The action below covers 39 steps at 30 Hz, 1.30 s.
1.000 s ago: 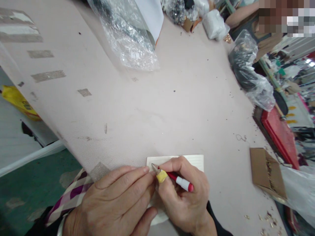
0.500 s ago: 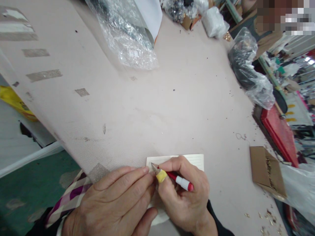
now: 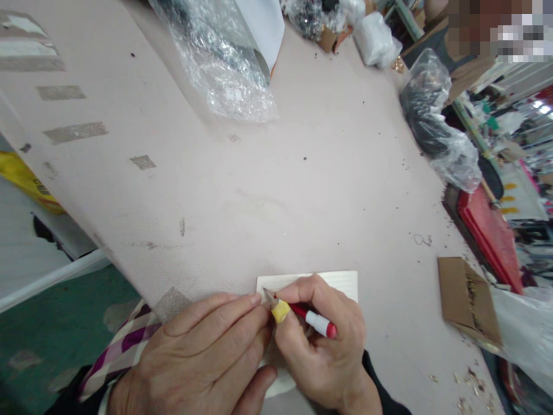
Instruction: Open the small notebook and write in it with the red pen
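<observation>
A ruled notepad [image 3: 341,282] lies on the table at the bottom middle, partly covered by both hands. My right hand [image 3: 324,340] grips a red pen [image 3: 317,323] with a white band and a red end, its pointed tip resting at the page's upper left. Something yellow [image 3: 280,311] wraps the tip of the right thumb, beside the pen. My left hand [image 3: 211,346] lies flat, palm down, with its fingertips on the left edge of the pad. It holds nothing that I can see. Most of the writing area is hidden under the hands.
Clear plastic bags [image 3: 233,86] lie at the back. To the right are a bag of dark material [image 3: 427,121], a red case [image 3: 488,230], and an open cardboard box [image 3: 466,300] with small metal pieces [image 3: 475,380] scattered near it. The table's edge [image 3: 116,262] runs along the left.
The right hand and the pen have shifted very slightly left, with the pen's rear end moving a little left too. The left hand stays where it was on the pad.
</observation>
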{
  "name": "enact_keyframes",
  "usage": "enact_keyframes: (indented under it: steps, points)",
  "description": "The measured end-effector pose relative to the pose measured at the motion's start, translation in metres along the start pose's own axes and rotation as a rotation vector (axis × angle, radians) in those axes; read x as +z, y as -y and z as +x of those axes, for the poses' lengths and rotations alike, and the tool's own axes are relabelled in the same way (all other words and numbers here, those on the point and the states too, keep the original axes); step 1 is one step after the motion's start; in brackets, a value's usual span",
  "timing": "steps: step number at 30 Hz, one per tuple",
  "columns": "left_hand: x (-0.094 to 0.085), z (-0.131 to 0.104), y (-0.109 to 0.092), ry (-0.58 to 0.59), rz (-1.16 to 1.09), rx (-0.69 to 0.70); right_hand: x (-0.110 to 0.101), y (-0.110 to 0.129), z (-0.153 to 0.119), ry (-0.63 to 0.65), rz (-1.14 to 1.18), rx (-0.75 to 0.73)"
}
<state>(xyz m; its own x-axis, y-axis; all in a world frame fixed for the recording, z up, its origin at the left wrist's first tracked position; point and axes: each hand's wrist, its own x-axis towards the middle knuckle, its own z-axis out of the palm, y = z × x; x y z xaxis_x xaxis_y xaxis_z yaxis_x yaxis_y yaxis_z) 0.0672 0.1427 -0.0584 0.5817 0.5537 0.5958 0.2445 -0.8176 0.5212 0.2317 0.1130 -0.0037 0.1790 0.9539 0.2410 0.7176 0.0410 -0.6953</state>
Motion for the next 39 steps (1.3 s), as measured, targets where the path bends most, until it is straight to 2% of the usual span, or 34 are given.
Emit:
enact_keyframes:
  steps: [25, 33, 39]
  points:
    - [-0.0018, 0.0012, -0.0013, 0.001, 0.002, -0.011, 0.0000, 0.0001, 0.0012, 0.009, -0.024, -0.024]
    - [-0.0010, -0.0019, 0.0000, 0.025, 0.028, 0.002, -0.0009, -0.0011, -0.0018, -0.047, -0.011, 0.015]
    - [-0.0025, -0.0030, -0.0003, 0.015, 0.027, 0.002, -0.0013, -0.0022, -0.0027, -0.050, -0.041, -0.016]
